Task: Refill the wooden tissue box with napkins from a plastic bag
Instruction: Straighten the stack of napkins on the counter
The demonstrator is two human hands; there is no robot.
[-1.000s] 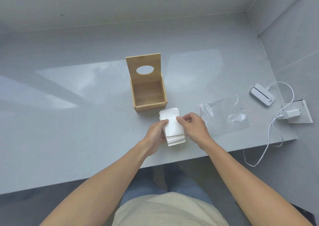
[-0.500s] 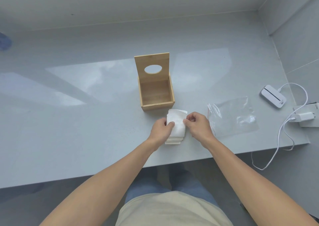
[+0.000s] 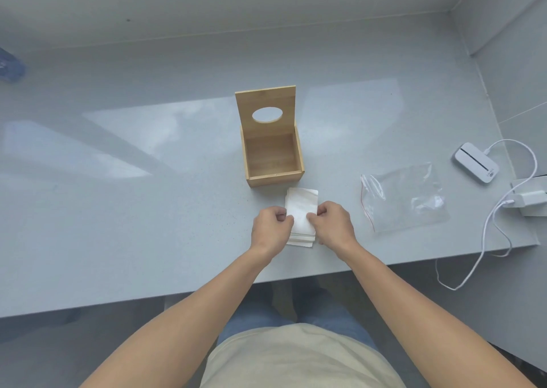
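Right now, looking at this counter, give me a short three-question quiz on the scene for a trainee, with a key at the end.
1. True or false: the lid of the wooden tissue box stands open and the box holds no napkins.
2. Which hands grip the napkin stack? A) left only B) right only C) both
3. Fill in: the plastic bag lies to the ____ of the napkin stack, from the person's own side.

Key
1. True: the lid with the oval hole is upright and the bare wooden bottom shows.
2. C: the left hand and the right hand pinch its two sides.
3. Right.
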